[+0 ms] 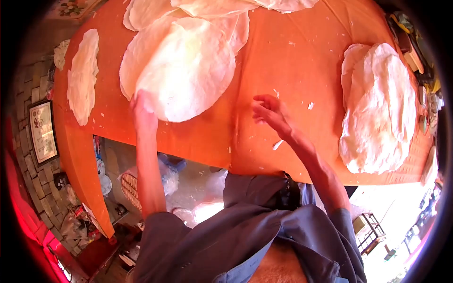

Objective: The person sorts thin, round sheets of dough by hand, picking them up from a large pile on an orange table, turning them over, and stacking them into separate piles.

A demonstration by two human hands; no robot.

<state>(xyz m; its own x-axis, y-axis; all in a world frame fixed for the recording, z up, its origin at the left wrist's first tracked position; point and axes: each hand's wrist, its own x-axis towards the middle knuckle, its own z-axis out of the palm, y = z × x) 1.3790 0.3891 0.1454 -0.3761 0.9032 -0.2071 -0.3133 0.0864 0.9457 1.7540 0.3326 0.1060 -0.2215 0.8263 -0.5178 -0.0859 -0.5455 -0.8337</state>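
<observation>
A large, thin round flatbread (188, 70) lies on the orange-covered table in front of me, its middle washed out by bright light. My left hand (144, 108) is at its near left edge, with the fingers closed on the rim; the fingertips are partly lost in glare. To the right of that bread, my right hand (272, 114) hangs over the orange cloth (283, 66), holding nothing, with its fingers loosely bent and apart. More overlapping flatbreads (212, 7) spread out behind the one I hold.
A pile of folded flatbreads (377, 111) sits at the table's right side. One long flatbread (83, 78) lies near the left edge. White crumbs dot the cloth. Below the table are plastic bags (169, 178) and a woven item (130, 188); a framed picture (43, 132) stands at the left.
</observation>
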